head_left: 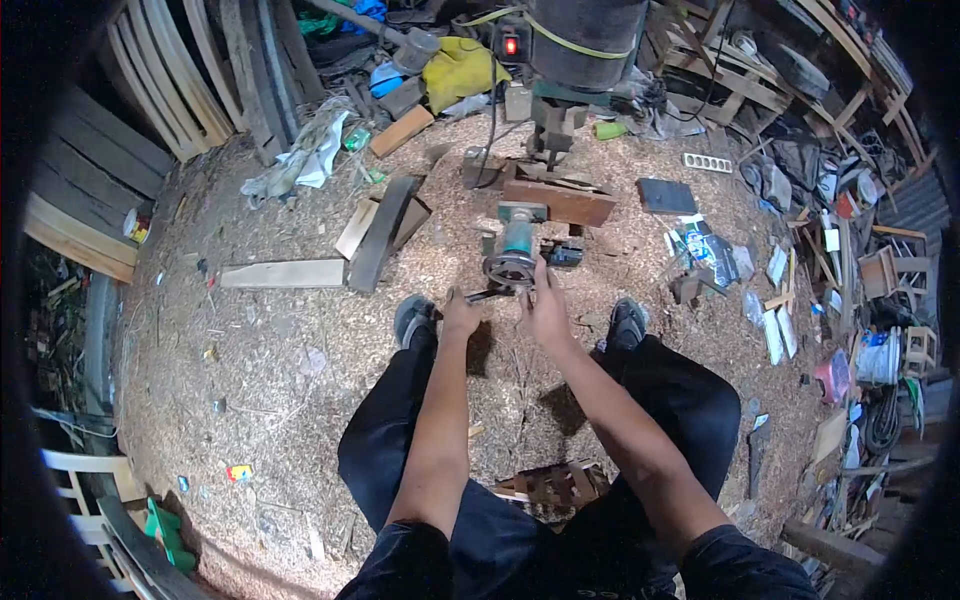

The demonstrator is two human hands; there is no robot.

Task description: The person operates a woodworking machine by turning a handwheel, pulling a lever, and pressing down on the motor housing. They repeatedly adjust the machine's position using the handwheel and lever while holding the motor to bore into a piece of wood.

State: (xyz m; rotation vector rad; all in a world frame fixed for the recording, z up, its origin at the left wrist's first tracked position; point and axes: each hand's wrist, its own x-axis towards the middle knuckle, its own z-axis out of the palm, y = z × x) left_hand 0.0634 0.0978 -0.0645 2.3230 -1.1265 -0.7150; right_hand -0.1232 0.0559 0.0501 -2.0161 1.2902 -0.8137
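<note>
A green power tool (518, 238) with a round metal base (511, 268) stands on the ground between the feet, near a reddish-brown wooden block (565, 203). My left hand (462, 313) is closed round a dark, thin handle or tool (485, 295) that reaches to the lower edge of the round base. Against the right side of the base lies my right hand (546, 308), its fingers pressed close to the metal. Exactly what its fingertips grip is too small to tell. A small black object (566, 254) lies just right of the tool.
Sawdust covers the ground. Wood planks (375, 235) lie left of the power tool, with a dark flat block (667, 196) to its right. A dark barrel (585, 45) stands behind. A woven stool (556, 488) is beneath me. Scrap and wood line both sides.
</note>
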